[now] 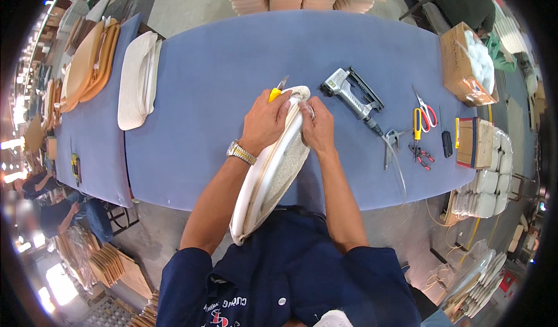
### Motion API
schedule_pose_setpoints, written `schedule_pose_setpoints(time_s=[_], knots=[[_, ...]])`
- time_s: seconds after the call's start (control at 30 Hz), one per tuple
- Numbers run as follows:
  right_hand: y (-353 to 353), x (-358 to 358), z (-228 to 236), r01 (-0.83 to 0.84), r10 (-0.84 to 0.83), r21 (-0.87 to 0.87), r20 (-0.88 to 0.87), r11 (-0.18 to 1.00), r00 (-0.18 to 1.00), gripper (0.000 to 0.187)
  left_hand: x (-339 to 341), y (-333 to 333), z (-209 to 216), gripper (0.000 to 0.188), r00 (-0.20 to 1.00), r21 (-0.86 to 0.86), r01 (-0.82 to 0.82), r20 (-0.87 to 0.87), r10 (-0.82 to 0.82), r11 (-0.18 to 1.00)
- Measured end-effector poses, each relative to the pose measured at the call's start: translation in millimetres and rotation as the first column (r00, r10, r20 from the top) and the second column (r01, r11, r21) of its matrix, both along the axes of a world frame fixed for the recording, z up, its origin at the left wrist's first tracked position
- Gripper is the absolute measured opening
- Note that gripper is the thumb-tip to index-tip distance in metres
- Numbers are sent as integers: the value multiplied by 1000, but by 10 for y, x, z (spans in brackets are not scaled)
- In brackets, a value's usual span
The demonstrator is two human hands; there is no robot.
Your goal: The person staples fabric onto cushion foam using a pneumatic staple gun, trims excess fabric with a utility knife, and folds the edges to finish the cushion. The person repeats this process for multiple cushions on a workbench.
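A long padded panel (256, 189) in off-white fabric stands tilted on its edge, one end against my body and the other on the table. Its underside shows white foam and a loose grey-beige fabric flap (287, 167). My left hand (264, 122) is closed on the panel's far left edge, with a yellow utility knife (275, 94) tucked in its fingers, blade pointing away. On the far right side, my right hand (318, 126) pinches the fabric edge near the panel's tip. A silver staple gun (354, 97) with an air hose lies to the right of it.
The blue table (197, 83) also bears scissors (427, 116), pliers (421, 156), a screwdriver (417, 123), a black-handled tool (446, 143) and an air blow gun (390, 148). At back right stands a carton (459, 65) with white stuffing; at left lie stacked cream panels (136, 86). Another person (67, 213) sits far left.
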State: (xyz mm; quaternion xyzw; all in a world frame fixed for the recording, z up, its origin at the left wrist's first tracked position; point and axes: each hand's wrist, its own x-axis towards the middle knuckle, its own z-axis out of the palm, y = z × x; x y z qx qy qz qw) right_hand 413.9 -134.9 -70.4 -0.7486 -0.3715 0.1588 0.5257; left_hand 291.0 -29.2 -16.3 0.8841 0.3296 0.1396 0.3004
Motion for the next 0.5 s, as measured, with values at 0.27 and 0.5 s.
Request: schedule_pose_setpoints(time_s=[0.27,0.5], knots=[[-54,32,-258,42,37,183,-408,982,912,28,44,18,-42,35,999,-4,43,-21,-43,999],[50,37,-423,34,65,157,-586,987,808,32,58,18,85,39,995,102,77,-74,-70,992]])
